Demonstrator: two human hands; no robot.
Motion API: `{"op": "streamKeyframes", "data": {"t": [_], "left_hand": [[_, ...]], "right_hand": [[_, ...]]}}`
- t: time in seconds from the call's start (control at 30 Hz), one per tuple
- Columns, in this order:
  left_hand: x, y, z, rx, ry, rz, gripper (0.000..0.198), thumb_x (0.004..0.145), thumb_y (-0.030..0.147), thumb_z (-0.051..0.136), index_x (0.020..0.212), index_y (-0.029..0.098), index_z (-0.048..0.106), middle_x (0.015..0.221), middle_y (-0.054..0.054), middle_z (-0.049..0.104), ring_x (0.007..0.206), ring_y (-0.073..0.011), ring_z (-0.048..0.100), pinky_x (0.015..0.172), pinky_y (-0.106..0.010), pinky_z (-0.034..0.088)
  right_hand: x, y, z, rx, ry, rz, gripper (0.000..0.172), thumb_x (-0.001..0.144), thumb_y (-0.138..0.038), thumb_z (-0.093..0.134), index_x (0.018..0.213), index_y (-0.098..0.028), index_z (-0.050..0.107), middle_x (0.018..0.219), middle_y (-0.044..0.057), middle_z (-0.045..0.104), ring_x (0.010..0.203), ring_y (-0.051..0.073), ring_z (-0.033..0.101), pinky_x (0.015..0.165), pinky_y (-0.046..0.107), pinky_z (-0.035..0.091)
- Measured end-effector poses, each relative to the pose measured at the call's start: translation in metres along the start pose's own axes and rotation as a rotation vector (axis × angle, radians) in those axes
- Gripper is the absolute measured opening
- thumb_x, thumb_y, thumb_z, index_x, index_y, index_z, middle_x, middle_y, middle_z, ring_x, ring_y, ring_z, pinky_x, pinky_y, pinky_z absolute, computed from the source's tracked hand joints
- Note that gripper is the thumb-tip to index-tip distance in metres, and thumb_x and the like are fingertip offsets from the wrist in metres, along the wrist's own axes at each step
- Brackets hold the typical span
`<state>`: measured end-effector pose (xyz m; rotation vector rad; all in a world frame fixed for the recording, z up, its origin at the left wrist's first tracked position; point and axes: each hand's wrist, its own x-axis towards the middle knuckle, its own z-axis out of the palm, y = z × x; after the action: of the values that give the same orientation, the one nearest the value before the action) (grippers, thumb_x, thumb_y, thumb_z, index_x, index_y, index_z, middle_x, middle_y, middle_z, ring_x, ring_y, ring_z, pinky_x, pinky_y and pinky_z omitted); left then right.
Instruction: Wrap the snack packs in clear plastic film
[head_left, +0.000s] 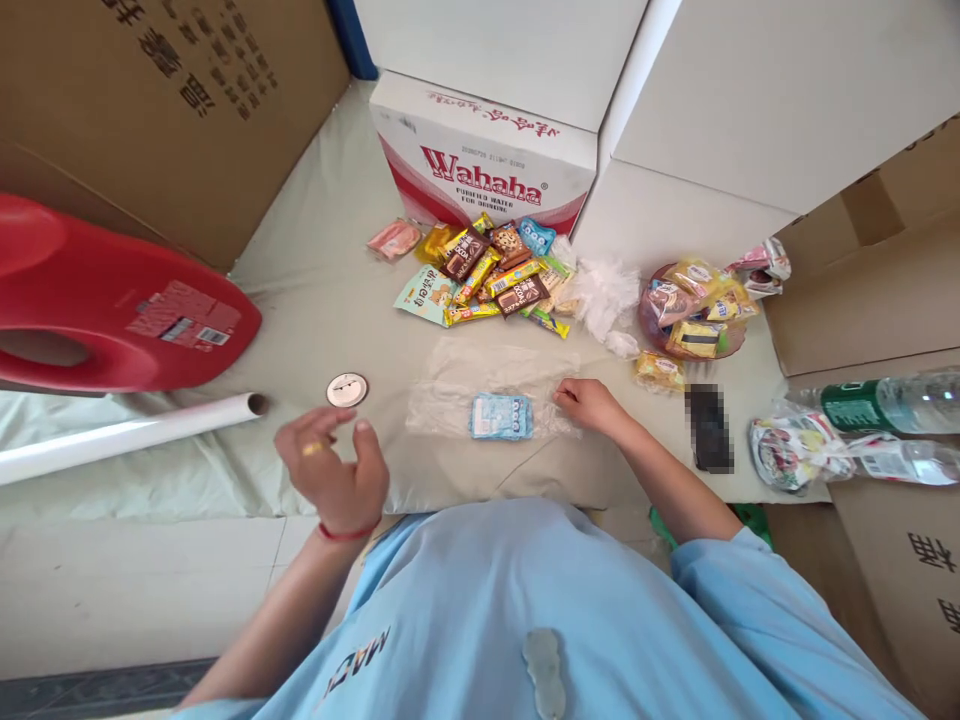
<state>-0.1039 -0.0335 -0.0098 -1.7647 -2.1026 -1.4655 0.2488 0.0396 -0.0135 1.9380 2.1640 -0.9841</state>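
My left hand (332,468) hovers above the pale cloth, palm up, fingers loosely curled and apart, holding nothing; a ring and a red wrist string show. My right hand (589,402) is closed in a pinch on the right edge of a clear plastic bag (480,385) lying flat on the cloth. A light blue snack packet (501,416) lies inside or on the bag, left of that hand. A heap of colourful snack packets (491,272) sits farther back.
A Wahaha water carton (480,160) stands behind the snacks. A bowl of packets (694,310), a dark phone (709,428), water bottles (892,405), a white roll (127,435), a round disc (346,389), a red plastic stool (112,300) and cardboard boxes surround the cloth.
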Motion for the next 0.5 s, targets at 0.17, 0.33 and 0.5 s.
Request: {"op": "streamKeyframes", "data": {"t": [0.17,0.33,0.5], "left_hand": [[-0.029,0.040,0.006,-0.197,-0.479,0.581,0.034,0.089,0.006,0.057,0.116,0.025,0.067,0.107,-0.005,0.074,0.102,-0.0220,0.067,0.088,-0.038,0.051],[-0.034,0.054,0.071,-0.071,-0.692,0.498,0.033,0.098,0.012,0.048,0.123,0.021,0.069,0.122,-0.010,0.074,0.111,-0.0257,0.064,0.092,-0.042,0.051],[-0.040,0.048,0.098,0.049,-0.851,0.506,0.037,0.099,0.014,0.046,0.126,0.019,0.070,0.125,-0.012,0.073,0.113,-0.0273,0.063,0.093,-0.045,0.052]], "right_hand": [[0.006,-0.014,-0.032,-0.216,0.239,-0.049,0.031,0.105,-0.036,0.047,0.104,-0.019,0.073,0.106,0.011,0.072,0.096,0.023,0.064,0.074,0.030,0.040],[0.051,-0.049,-0.030,-0.272,0.202,-0.284,0.029,0.102,-0.034,0.056,0.122,-0.016,0.068,0.124,0.014,0.069,0.118,0.027,0.059,0.099,0.035,0.043],[0.085,-0.067,-0.007,-0.265,0.161,-0.159,0.054,0.091,-0.037,0.073,0.136,-0.011,0.060,0.119,0.017,0.070,0.113,0.031,0.060,0.094,0.037,0.045]]}}
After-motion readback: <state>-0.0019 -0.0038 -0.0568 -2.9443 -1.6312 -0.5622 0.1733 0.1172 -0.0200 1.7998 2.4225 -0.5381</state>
